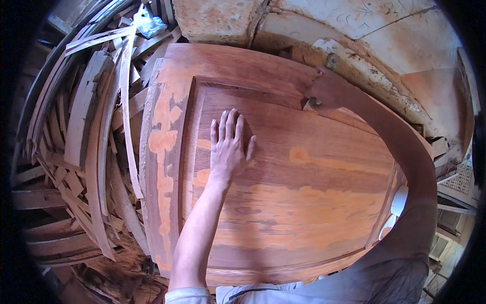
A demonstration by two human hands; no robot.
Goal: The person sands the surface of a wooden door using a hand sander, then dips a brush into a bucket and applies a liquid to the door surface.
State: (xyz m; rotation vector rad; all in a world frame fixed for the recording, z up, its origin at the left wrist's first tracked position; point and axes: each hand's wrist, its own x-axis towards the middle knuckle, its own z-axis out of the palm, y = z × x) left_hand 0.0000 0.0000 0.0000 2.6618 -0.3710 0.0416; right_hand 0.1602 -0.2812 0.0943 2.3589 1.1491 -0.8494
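Note:
A reddish-brown wooden door panel lies in front of me, with a raised frame around a recessed middle and orange patches on its surface. Flat on the recessed part, toward the left, rests my left hand, fingers stretched out and holding nothing. My right hand is at the far frame rail, somewhat blurred and in shade. Its fingers are closed on a small folded piece of what looks like sandpaper, pale at one corner, pressed to the wood. My right forearm hides part of the panel's right end.
Wood scraps and long offcuts are heaped along the left, with a pale plastic bag on top. Beyond the panel stands a stained wall or ledge. White containers show partly behind my right arm. Sawdust lies at lower left.

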